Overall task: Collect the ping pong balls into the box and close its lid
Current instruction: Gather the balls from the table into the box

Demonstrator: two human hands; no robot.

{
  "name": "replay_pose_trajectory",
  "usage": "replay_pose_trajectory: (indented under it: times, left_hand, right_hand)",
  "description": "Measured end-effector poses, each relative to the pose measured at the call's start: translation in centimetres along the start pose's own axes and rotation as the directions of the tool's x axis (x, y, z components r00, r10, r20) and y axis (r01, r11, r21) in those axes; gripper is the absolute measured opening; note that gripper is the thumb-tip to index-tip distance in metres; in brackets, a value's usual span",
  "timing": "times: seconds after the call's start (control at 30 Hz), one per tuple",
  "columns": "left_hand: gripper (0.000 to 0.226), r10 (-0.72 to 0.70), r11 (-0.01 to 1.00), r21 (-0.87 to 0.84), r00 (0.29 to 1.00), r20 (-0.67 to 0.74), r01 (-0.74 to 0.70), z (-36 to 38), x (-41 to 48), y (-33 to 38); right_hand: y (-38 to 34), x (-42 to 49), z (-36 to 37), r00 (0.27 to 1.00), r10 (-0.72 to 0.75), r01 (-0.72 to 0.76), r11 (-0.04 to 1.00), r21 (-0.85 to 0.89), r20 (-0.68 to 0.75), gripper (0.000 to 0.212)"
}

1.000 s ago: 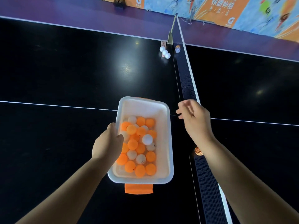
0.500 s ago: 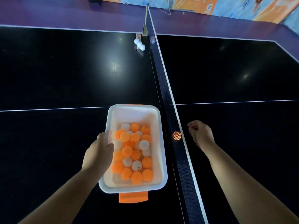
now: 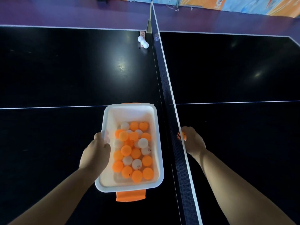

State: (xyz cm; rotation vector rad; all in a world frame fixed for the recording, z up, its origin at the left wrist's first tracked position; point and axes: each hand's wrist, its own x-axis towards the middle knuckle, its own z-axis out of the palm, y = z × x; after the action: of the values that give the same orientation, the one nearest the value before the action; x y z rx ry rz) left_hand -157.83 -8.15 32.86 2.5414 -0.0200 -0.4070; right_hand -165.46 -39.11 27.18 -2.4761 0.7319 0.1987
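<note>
A white plastic box [image 3: 129,111] stands open on the black table, left of the net, with several orange and white ping pong balls [image 3: 134,151] inside. An orange flap [image 3: 130,196] sticks out under its near end. My left hand [image 3: 95,153] grips the box's left rim. On the far side of the net, my right hand [image 3: 193,142] curls round an orange ball [image 3: 184,136] right against the mesh. Three white balls [image 3: 143,42] lie by the net post at the table's far edge.
The net [image 3: 168,101] runs from the far edge toward me, splitting the black table [image 3: 65,70] in two halves. A white centre line crosses both halves. Purple floor and colourful banners lie beyond the far edge.
My right hand dropped behind the net and closed on the orange ball lying there. My left hand kept its hold on the box's rim. The view swung right.
</note>
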Motion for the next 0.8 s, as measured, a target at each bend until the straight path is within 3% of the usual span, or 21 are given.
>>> replay_pose_trajectory:
  times: [0.1, 0.23, 0.33, 0.47, 0.63, 0.8]
  left_hand:
    - [0.016, -0.014, 1.0, -0.018, 1.0, 0.009, 0.014, -0.2, 0.1, -0.2]
    - [0.016, -0.027, 0.997, -0.067, 1.0, 0.003, 0.027, -0.9, -0.9, -0.1]
    - [0.021, -0.009, 0.997, -0.077, 1.0, -0.026, 0.007, -1.9, -2.7, -0.6]
    - [0.024, -0.015, 0.995, -0.103, 0.998, -0.053, 0.01, -3.7, -5.3, -2.4]
    - [0.017, -0.033, 0.988, -0.152, 0.997, -0.075, 0.021, -6.7, -9.2, -6.0]
    - [0.015, -0.042, 0.979, -0.202, 0.987, -0.154, 0.01, -10.4, -13.4, -11.8]
  right_hand:
    - [0.3, -1.3, -0.9, 0.994, 0.092, -0.091, 0.996, 0.015, -0.062, 0.024]
    - [-0.8, -4.5, -3.9, 0.97, 0.162, -0.118, 0.966, 0.229, -0.183, 0.012]
    - [-3.4, -7.2, -6.1, 0.949, 0.069, 0.01, 0.969, 0.246, -0.309, 0.035]
    - [-9.3, -11.2, -6.8, 0.885, -0.149, 0.269, 0.936, 0.226, -0.441, 0.042]
    - [-17.0, -17.1, -4.0, 0.871, -0.422, 0.472, 0.861, 0.19, -0.252, 0.053]
    - [-21.0, -22.3, -0.1, 0.857, -0.456, 0.487, 0.869, 0.088, -0.24, 0.037]
